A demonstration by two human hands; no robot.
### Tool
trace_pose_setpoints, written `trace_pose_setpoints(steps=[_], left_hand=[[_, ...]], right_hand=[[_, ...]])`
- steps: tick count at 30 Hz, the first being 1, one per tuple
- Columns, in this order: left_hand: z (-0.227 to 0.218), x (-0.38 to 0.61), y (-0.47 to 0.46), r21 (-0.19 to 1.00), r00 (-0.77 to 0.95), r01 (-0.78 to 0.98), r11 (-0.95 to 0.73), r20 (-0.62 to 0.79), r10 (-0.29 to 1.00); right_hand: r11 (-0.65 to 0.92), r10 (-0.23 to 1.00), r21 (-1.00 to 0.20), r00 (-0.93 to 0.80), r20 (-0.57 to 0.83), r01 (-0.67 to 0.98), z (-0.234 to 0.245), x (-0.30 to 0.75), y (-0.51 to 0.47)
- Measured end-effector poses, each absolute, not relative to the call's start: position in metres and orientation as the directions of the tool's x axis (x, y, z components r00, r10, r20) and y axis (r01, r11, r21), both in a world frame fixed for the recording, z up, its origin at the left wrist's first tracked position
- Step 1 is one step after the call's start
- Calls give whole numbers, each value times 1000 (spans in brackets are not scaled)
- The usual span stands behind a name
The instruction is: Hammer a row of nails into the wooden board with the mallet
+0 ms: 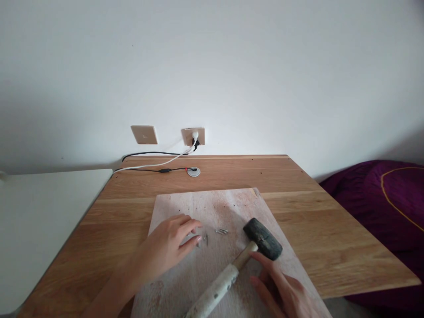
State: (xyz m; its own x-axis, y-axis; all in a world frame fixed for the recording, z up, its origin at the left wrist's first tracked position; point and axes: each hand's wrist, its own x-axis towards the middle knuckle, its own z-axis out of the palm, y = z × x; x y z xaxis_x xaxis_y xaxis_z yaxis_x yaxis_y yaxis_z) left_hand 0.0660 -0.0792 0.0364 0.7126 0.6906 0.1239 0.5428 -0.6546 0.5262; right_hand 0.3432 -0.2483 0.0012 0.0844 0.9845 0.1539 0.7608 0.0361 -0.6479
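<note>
A pale, worn board [185,282] lies on the wooden table. Over its left part is my left hand [174,238], thumb and fingers apart. A nail [206,239] lies just off those fingertips, and small metal bits show by the thumb. Slightly to the right rests a little group of nails [222,231]. A rubber mallet [263,238] with a black head and a partly white handle lies slantwise across the board. Beside its handle is my right hand [281,287], fingers loosely bent and apart; the index fingertip is at the handle's neck, though contact is unclear.
A row of small dark marks [214,206] runs along the board's far end. Behind it, cables [149,169] cross the wooden table [331,234] to a wall socket [193,136]. At left stands a white surface [49,221]; at right, a purple beanbag-like item [361,190].
</note>
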Motion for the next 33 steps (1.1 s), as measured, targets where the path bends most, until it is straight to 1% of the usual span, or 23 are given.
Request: trace_pose_setpoints(steps=[3,6,11,16,19,21,26,33], left_hand=[[35,78,-69,538,745,523,-661,87,661],[33,85,-61,551,775,494,-673,73,628],[25,89,-54,555,798,466,-690,74,598],[22,82,-48,648,775,412,-641,121,620],[24,78,-47,688,785,384,-616,108,611],[25,78,-49,686,797,390,-615,83,598],[23,80,-51,634,797,446,-632,40,603],[19,84,-54,596,780,476,-647,54,624]], right_hand=[[16,996,-629,42,77,777,0,342,-245],[3,999,-634,24,34,773,0,340,-242],[-6,997,-609,53,58,793,1,334,-234],[-11,995,-583,69,77,812,3,331,-228],[-19,993,-584,84,84,812,3,330,-226],[-34,991,-575,104,90,817,2,329,-226],[-62,985,-543,141,105,837,2,324,-224],[-79,984,-591,156,81,803,5,320,-220]])
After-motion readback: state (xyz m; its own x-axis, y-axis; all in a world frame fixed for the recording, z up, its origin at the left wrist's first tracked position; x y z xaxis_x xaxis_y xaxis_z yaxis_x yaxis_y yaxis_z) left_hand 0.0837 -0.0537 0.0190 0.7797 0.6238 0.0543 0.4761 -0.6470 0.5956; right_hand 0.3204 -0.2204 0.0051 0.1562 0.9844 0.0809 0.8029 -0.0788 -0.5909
